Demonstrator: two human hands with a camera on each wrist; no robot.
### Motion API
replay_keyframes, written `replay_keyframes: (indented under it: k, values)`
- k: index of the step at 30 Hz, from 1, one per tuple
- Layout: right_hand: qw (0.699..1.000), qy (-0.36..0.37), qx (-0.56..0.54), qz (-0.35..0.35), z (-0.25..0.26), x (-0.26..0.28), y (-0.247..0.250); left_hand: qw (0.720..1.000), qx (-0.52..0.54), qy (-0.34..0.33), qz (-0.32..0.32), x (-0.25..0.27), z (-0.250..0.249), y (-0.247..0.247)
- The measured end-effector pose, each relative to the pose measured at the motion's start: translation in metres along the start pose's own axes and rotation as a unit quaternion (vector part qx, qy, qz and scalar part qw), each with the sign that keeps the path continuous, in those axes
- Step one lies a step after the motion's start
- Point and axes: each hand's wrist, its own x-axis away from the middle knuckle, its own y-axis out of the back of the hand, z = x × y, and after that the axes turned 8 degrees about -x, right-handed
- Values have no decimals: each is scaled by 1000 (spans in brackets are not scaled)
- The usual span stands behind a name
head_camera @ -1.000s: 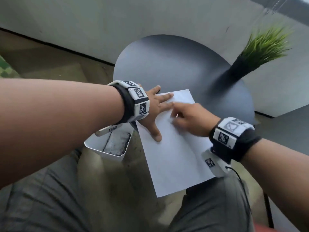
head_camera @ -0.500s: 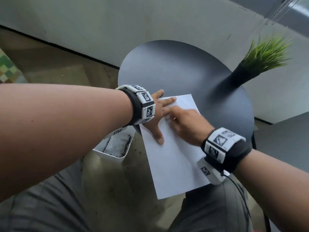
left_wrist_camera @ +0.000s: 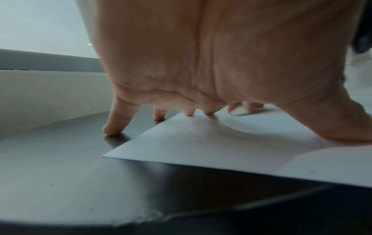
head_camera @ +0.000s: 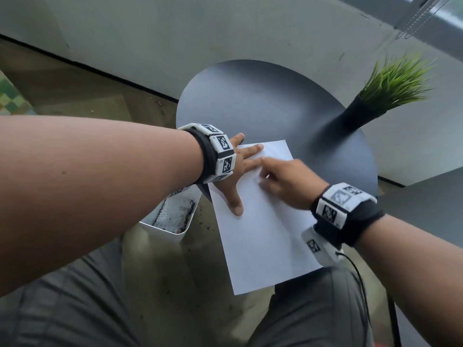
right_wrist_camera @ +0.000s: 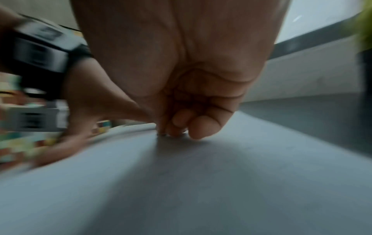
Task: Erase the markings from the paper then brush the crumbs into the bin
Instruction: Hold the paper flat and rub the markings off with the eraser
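Observation:
A white sheet of paper [head_camera: 263, 246] lies on the round dark table [head_camera: 250, 103], its near end hanging over the edge above my lap. Faint pencil markings [left_wrist_camera: 193, 136] show near its far left corner. My left hand [head_camera: 240, 171] presses flat on that corner, fingers spread, little finger on the table. My right hand [head_camera: 280, 181] is curled just right of it, fingertips pinched down on the paper [right_wrist_camera: 181, 174]. A small pale eraser [left_wrist_camera: 238, 113] shows under those fingertips, mostly hidden.
A white rectangular bin [head_camera: 162, 230] stands on the floor under my left forearm, beside the table's left edge. A black vase with green grass [head_camera: 395, 83] stands at the table's right rear. A wall runs behind the table.
My right hand has shifted a little over the upper part of the paper, its wrist swinging nearer to me. The left hand has stayed pressed on the same corner.

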Motion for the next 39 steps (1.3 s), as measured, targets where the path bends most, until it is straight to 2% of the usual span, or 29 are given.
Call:
replay_keyframes:
  k: [2, 3, 4, 6, 7, 8, 11, 12, 13, 16, 17, 18, 21, 22, 23, 25, 27, 28, 30, 33, 35, 39]
  values:
    - [995, -62, 2, -80, -17, -7, 4, 1000, -5, 3, 7, 0, 0, 0]
    - [995, -47, 14, -86, -15, -4, 0, 1000, -6, 5, 9, 1, 0, 1]
    - [997, -15, 24, -65, -7, 0, -6, 1000, -6, 5, 11, 1, 0, 2]
    - [996, 77, 21, 27, 14, 17, -17, 1000, -11, 3, 14, 2, -2, 3]
    - [994, 93, 13, 64, 16, 21, -16, 1000, -14, 5, 15, 1, -2, 3]
    - [994, 87, 9, 68, 12, 21, -11, 1000, -14, 6, 15, 1, -2, 3]
    - [998, -33, -23, -56, -19, 7, 4, 1000, -12, 10, 14, -1, -3, 2]
    - [996, -45, -27, -79, -23, 6, 4, 1000, -14, 12, 15, -1, -3, 2]
    - [997, -25, -12, -69, -21, 9, 1, 1000, -17, 14, 16, -1, -3, 3]
    - [993, 90, 0, 76, 1, 29, -12, 999, -24, 16, 19, -1, -5, 5]
    - [990, 96, -5, 104, 0, 31, -9, 999, -24, 16, 19, -3, -4, 4]
    - [992, 82, -10, 91, -7, 29, -4, 999, -24, 13, 18, -6, -3, 3]
    - [999, 2, -15, -45, -30, 19, 8, 1000, -24, 6, 13, -13, 0, -1]
    - [998, 5, -6, -54, -30, 21, 5, 1000, -25, 4, 13, -14, 0, -2]
    - [999, 29, 1, -38, -24, 25, -1, 1000, -26, 2, 13, -14, 0, -1]
    - [992, 120, 18, 40, -4, 36, -16, 999, -31, -2, 15, -15, 1, 0]
    - [984, 151, 20, 93, -1, 41, -20, 999, -36, -3, 17, -15, 0, 2]
    - [988, 132, 4, 76, -5, 37, -17, 999, -41, -3, 15, -15, -1, 4]
    - [998, 44, -50, 16, -18, 28, -7, 999, -47, 7, 7, -10, -4, 10]
    - [991, -73, -109, -21, -34, 21, 3, 999, -37, 19, -29, 1, -7, 15]
    - [988, -104, -110, -30, -36, 20, 2, 998, -18, 18, -49, 6, -6, 12]
    - [986, -124, -85, -70, -27, 16, -2, 999, -3, 31, -40, 9, -3, 3]
